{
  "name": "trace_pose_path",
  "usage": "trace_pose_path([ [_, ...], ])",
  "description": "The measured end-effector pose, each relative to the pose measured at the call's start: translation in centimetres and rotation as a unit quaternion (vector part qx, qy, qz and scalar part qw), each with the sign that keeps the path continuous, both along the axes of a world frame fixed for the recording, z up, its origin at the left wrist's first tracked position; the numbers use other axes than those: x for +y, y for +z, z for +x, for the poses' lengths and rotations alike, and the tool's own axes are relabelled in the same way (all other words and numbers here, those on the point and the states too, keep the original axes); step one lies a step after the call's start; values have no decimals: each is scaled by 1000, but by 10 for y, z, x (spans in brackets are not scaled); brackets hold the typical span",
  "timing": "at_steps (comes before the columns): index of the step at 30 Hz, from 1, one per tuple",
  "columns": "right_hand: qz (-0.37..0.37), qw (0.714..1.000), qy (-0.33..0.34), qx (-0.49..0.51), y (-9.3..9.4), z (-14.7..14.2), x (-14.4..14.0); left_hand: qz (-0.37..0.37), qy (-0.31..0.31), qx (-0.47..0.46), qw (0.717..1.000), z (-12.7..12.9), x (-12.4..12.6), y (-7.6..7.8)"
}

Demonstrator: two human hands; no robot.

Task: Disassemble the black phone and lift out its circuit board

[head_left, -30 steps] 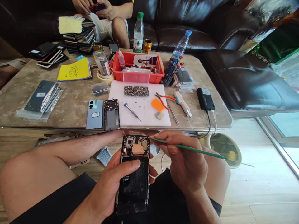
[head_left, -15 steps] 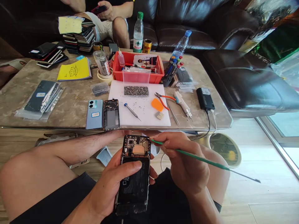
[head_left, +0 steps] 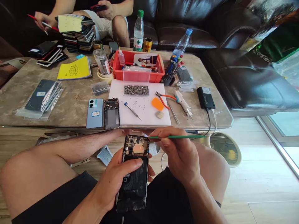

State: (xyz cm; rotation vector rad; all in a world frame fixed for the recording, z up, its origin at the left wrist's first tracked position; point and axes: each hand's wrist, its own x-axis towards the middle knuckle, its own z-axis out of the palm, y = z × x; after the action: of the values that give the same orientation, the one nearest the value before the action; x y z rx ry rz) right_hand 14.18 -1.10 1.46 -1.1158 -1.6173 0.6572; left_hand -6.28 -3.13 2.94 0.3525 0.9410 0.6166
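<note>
My left hand [head_left: 116, 177] is wrapped round an opened phone [head_left: 133, 193], its thumb lying on the black battery. The phone's circuit board and camera parts show at its upper end. In my right hand [head_left: 181, 155] is a slim green pry tool [head_left: 182, 137], held nearly level, its tip at the phone's upper right corner. On the table edge beyond lie a blue phone back cover [head_left: 94, 116] and, beside it, a black phone inner frame [head_left: 112, 118]. A screwdriver [head_left: 132, 111] rests on the white mat [head_left: 144, 119] among scattered screws.
A clear box of screws [head_left: 136, 90] stands open on the mat near orange-handled cutters [head_left: 162, 99]. Behind are a red bin [head_left: 114, 73] and bottles. An electric screwdriver [head_left: 183, 104] and a black power box [head_left: 205, 99] lie right. A person [head_left: 119, 31] sits opposite.
My right hand has turned the green pry tool from slanting down to nearly level, its tip still at the phone's corner. The person opposite has brought a hand with a red-and-white pen into view.
</note>
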Motion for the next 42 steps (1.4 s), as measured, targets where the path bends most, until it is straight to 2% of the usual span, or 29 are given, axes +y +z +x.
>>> trace_pose_path([
  [3, -48, 997, 12, 59, 0, 0, 0, -3, -2, -6, 1000, -1, 0, 1],
  [7, -108, 986, -10, 130, 1, -3, 2, 1, 2, -16, 1000, 0, 0, 6],
  [19, -207, 954, -33, 214, 11, -14, 16, 13, 18, -36, 999, 4, -3, 7],
  [23, -234, 943, -25, 234, 11, -13, 18, -4, 23, -45, 999, 3, -2, 3],
  [27, -284, 917, -2, 281, 10, -10, 20, -51, -19, -114, 992, 0, 1, -7],
  [29, -280, 918, 5, 281, 9, -9, 17, -62, -22, -143, 987, 0, 2, -11],
  [37, -151, 976, 23, 155, 14, -3, -11, -71, 0, -202, 977, -3, 3, -18],
  [40, -109, 981, 27, 157, 12, -4, -16, -67, 1, -206, 976, -4, 4, -20],
  [42, -108, 977, 16, 182, 10, -6, -17, -71, -2, -207, 976, -4, 4, -21],
])
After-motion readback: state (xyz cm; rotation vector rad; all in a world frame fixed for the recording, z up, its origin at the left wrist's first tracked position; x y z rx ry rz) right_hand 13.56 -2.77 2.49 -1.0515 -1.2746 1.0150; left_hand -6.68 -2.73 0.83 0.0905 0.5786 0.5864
